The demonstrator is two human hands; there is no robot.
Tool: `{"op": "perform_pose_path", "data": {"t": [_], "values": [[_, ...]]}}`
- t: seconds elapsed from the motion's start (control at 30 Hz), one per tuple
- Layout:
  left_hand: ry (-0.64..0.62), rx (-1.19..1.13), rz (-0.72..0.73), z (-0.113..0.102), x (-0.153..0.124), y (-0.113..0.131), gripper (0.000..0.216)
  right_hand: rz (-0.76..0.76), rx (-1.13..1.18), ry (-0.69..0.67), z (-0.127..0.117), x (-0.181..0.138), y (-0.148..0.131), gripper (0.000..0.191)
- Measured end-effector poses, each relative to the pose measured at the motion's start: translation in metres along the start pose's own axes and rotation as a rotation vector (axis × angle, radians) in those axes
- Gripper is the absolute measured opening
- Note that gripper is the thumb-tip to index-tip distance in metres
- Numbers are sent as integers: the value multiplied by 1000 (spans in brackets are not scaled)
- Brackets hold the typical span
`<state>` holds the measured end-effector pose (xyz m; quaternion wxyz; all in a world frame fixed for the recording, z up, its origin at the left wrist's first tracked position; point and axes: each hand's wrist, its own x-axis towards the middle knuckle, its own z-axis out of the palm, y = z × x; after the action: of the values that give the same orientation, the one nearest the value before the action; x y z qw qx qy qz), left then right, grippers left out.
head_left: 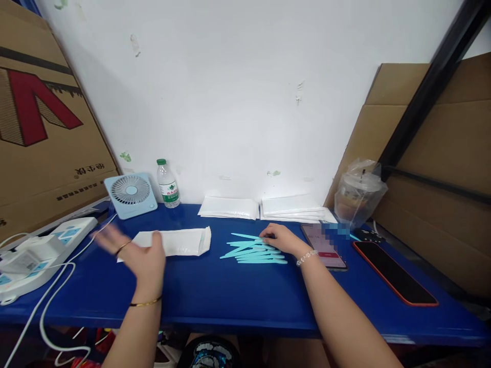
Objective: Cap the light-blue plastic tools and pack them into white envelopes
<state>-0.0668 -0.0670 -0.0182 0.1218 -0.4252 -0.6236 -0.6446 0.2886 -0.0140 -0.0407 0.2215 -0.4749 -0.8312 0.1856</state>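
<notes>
On the blue table lies a loose heap of thin turquoise plastic sticks, tapered and crossing one another. My right hand rests at the heap's upper right end, its fingers curled and pinched on a stick; the fingertips partly hide what they grip. Raised on the left, my left hand holds nothing, its fingers spread and slightly blurred. Behind and beside it lies a white padded envelope, flat, with its flap end pointing right. The left hand covers part of that envelope.
Two stacks of white envelopes lie along the wall. Left stand a water bottle, a blue fan and a power strip with cables. Right are a phone, another phone and a bagged drink cup.
</notes>
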Motion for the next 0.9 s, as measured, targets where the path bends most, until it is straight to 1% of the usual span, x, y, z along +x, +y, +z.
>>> {"op": "perform_pose_path", "data": {"t": [0.03,0.07,0.1,0.13,0.17,0.2,0.27,0.33,0.4,0.53,0.6,0.63,0.7,0.73,0.8,0.83,0.9], "values": [[-160,-90,74,6,-7,11,78,8,10,9,-1,-1,0,17],[-396,-190,131,12,-16,21,62,22,18,22,-3,-1,1,14],[-670,-250,196,20,-26,31,53,40,23,33,-4,-2,2,12],[-946,-265,283,27,-38,41,48,56,25,39,-6,-2,2,10],[-1165,-245,385,33,-50,49,47,68,25,38,-7,-3,3,8],[-1292,-196,472,37,-62,55,47,76,26,31,-9,-4,4,7],[-1431,-94,618,42,-81,64,54,79,38,-1,-15,-6,7,5],[-1517,-16,699,41,-91,68,62,84,57,-30,-21,-9,9,7],[-1570,22,736,36,-94,70,64,100,64,-35,-26,-11,10,10],[-1625,15,772,23,-93,75,68,126,59,-46,-26,-11,13,14],[-1636,-6,797,22,-93,79,71,120,50,-50,-22,-9,14,14],[-1621,-18,808,25,-92,81,71,115,43,-42,-19,-8,14,12],[-1552,-32,815,40,-88,82,66,108,31,-22,-15,-5,13,11],[-1505,-26,801,52,-85,82,60,104,28,-17,-14,-4,12,11],[-1456,-2,753,78,-76,79,56,96,32,-23,-15,-4,10,10],[-1463,-7,750,91,-72,77,56,91,44,-36,-16,-5,9,10],[-1486,-35,789,111,-64,73,53,84,70,-70,-19,-7,6,10]]}}
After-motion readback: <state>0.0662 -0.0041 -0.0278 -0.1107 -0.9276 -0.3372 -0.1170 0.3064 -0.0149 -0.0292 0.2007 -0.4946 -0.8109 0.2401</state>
